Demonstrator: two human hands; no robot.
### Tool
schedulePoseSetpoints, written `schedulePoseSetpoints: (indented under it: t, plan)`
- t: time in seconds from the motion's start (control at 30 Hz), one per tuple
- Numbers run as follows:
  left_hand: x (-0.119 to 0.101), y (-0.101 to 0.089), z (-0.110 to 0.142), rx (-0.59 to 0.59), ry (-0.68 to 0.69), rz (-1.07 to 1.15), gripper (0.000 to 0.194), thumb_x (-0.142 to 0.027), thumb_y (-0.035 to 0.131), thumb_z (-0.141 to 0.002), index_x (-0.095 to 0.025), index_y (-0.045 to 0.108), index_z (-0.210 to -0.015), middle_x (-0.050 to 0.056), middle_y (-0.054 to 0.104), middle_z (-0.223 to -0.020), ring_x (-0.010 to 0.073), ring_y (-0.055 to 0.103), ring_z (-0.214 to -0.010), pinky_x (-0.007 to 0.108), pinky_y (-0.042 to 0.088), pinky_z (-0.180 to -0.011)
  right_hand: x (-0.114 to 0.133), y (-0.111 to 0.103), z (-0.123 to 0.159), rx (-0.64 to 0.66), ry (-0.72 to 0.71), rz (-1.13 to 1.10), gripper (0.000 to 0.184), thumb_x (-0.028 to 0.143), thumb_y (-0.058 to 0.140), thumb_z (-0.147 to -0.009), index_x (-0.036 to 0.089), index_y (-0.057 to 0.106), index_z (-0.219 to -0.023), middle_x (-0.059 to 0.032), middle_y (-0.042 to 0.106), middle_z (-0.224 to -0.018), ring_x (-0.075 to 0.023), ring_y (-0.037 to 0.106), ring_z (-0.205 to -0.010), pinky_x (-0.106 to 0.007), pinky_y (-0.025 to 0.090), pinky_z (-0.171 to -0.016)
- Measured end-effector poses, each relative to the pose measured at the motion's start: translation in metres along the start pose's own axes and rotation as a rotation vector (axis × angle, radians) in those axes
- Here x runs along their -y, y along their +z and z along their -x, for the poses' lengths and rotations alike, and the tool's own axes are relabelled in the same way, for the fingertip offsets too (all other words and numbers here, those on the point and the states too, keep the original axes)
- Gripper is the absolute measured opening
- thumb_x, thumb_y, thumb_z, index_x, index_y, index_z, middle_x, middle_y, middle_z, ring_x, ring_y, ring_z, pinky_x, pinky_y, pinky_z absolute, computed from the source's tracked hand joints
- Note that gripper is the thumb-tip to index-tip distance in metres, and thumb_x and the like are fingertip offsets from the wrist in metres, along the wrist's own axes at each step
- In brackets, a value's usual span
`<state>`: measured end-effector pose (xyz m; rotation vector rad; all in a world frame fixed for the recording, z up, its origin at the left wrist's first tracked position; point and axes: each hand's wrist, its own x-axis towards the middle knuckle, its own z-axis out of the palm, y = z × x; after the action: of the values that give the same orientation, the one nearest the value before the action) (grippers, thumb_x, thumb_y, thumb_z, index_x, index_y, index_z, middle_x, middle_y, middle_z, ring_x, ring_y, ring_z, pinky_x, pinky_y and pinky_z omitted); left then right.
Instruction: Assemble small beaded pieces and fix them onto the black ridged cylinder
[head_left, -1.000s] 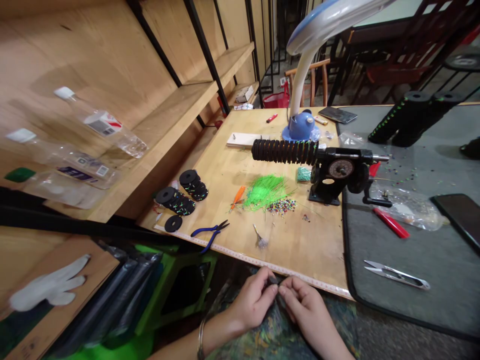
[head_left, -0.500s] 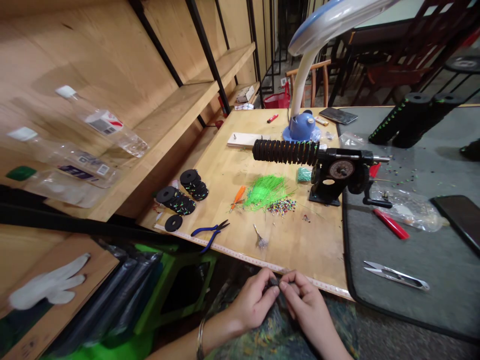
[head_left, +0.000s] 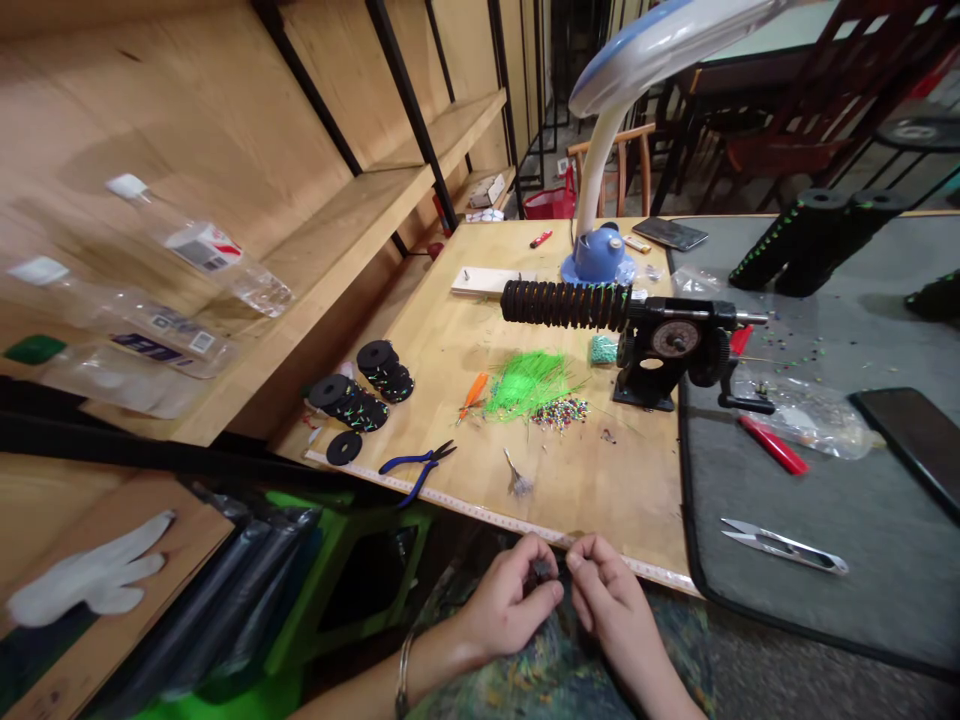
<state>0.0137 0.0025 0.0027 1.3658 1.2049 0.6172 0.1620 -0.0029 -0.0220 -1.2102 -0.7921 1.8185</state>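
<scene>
At the table's front edge, above my lap, my left hand [head_left: 510, 600] has its fingers curled round a small dark piece [head_left: 539, 571], whose kind I cannot make out. Just to the right, my right hand [head_left: 606, 590] is closed in a pinch; whatever lies between its fingertips is too small to see. Beyond the hands lie a little bundle of fine pale strands [head_left: 517, 475] and blue-handled pliers [head_left: 424, 465]. Farther off are a heap of bright green strands [head_left: 534, 382], a scatter of coloured beads [head_left: 561, 413] and an orange-handled tool [head_left: 472, 395].
A black hand-crank winder [head_left: 660, 345] carries a row of dark foam discs [head_left: 566, 304]. Stacked foam spools [head_left: 337, 395] stand at the left. Thread snips [head_left: 784, 546] and a phone [head_left: 907, 435] lie on the grey mat [head_left: 757, 620]. A lamp [head_left: 600, 255] rises behind.
My right hand has drawn slightly away from my left, opening a small gap between the fingertips. The dark piece stays in my left hand. The whole view has shifted a little.
</scene>
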Motion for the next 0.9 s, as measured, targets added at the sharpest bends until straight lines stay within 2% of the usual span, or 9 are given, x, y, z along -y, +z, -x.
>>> schedulePoseSetpoints:
  t: [0.2, 0.33, 0.4, 0.5, 0.63, 0.9]
  plan:
    - [-0.0034, 0.0017, -0.0002, 0.012, -0.022, 0.106, 0.011, -0.02, 0.057, -0.076, -0.019, 0.046, -0.078, -0.005, 0.044, -0.064, 0.0095, 0.04, -0.056, 0.021, 0.031, -0.053, 0.006, 0.0028, 0.002, -0.034, -0.008, 0.023, 0.05, 0.07, 0.059, -0.074, 0.023, 0.043, -0.075, 0.0149, 0.032, -0.04, -0.0046, 0.021, -0.034, -0.017, 0.015, -0.035]
    - [-0.0045, 0.0034, -0.0014, 0.057, -0.107, 0.195, 0.031, -0.021, 0.069, -0.066, -0.019, 0.045, -0.086, -0.007, 0.045, -0.064, 0.008, 0.038, -0.053, 0.02, 0.03, -0.05, 0.0085, 0.004, 0.0028, -0.04, -0.02, 0.031, 0.05, 0.07, 0.059, -0.074, 0.023, 0.044, -0.075, 0.0144, 0.031, -0.042, -0.0053, 0.022, -0.036, -0.018, 0.016, -0.037]
    - [-0.0035, 0.0047, -0.0029, 0.042, -0.126, 0.188, 0.036, -0.021, 0.073, -0.062, -0.02, 0.045, -0.085, -0.009, 0.042, -0.06, 0.0071, 0.034, -0.051, 0.019, 0.027, -0.048, 0.0089, 0.0044, 0.0028, -0.038, -0.021, 0.042, 0.051, 0.071, 0.059, -0.073, 0.023, 0.044, -0.075, 0.0137, 0.032, -0.043, -0.0057, 0.023, -0.036, -0.018, 0.017, -0.037]
    - [-0.002, 0.0063, -0.0052, -0.02, -0.117, 0.152, 0.023, -0.024, 0.068, -0.069, -0.019, 0.046, -0.077, -0.008, 0.043, -0.057, 0.0075, 0.036, -0.05, 0.02, 0.028, -0.048, 0.0084, 0.0042, 0.0029, -0.041, -0.007, 0.045, 0.051, 0.072, 0.059, -0.073, 0.023, 0.044, -0.075, 0.0138, 0.03, -0.045, -0.0057, 0.021, -0.037, -0.018, 0.016, -0.037]
    - [-0.0028, 0.0064, -0.0061, -0.007, -0.146, 0.243, 0.012, -0.027, 0.054, -0.078, -0.019, 0.046, -0.076, -0.007, 0.045, -0.049, 0.0084, 0.039, -0.043, 0.021, 0.031, -0.045, 0.0068, 0.0031, 0.0027, -0.035, -0.004, 0.036, 0.049, 0.071, 0.057, -0.075, 0.024, 0.042, -0.075, 0.0146, 0.025, -0.045, -0.0059, 0.019, -0.038, -0.018, 0.014, -0.037]
    - [-0.0033, 0.0056, -0.0072, -0.042, -0.122, 0.28, 0.01, -0.025, 0.054, -0.076, -0.019, 0.047, -0.073, -0.008, 0.043, -0.046, 0.0077, 0.036, -0.041, 0.02, 0.028, -0.043, 0.0071, 0.0032, 0.0026, -0.037, -0.015, 0.068, 0.05, 0.072, 0.055, -0.075, 0.024, 0.043, -0.076, 0.0139, 0.026, -0.045, -0.0065, 0.02, -0.038, -0.019, 0.015, -0.037]
